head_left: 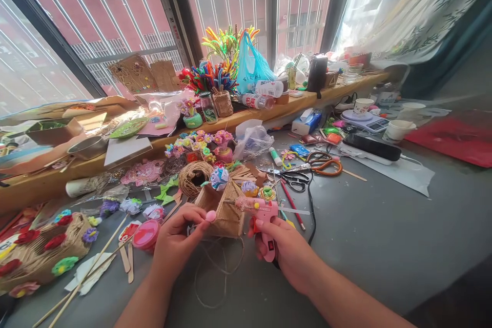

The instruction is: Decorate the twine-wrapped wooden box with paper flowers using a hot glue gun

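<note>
My left hand (180, 236) pinches a small pink oval piece (210, 216) between thumb and fingertips. In my right hand (282, 243) is a pink hot glue gun (267, 215), gripped by its handle, a finger at the red trigger; its nozzle points left, a short way from the pink piece. A clear glue stick (294, 210) sticks out of its back. Just behind both hands stands an open-topped box covered in brown twine (228, 215). A blue-and-white paper flower (219, 178) is at its far edge. Loose twine (225, 269) loops on the table below.
To the left lie a pink round tub (146, 236), popsicle sticks (130, 264), long thin sticks (86, 277) and a flower-covered twine piece (49, 246). Right of centre are scissors (326, 165), a red pencil (292, 205) and a black cable (310, 210). A twine roll (194, 177) sits behind.
</note>
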`<act>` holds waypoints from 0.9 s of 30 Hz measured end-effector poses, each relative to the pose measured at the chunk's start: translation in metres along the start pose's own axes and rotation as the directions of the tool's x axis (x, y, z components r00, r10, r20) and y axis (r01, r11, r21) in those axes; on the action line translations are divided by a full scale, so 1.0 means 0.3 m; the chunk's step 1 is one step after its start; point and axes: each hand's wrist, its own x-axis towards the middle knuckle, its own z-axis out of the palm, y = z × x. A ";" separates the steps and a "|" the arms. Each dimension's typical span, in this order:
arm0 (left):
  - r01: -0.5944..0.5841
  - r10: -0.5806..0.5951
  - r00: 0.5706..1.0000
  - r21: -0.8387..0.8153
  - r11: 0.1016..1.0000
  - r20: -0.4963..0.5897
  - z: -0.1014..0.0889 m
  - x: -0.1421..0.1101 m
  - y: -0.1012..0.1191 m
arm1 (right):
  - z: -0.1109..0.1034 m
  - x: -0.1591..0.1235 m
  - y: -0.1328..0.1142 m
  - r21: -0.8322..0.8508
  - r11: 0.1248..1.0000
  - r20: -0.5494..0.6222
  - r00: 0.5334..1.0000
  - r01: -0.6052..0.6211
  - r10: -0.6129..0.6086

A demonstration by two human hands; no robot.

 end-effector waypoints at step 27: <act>0.025 -0.025 1.000 -0.003 1.000 -0.018 0.001 0.000 -0.002 | 0.009 -0.007 0.011 -0.038 0.998 0.047 0.997 -0.052 0.054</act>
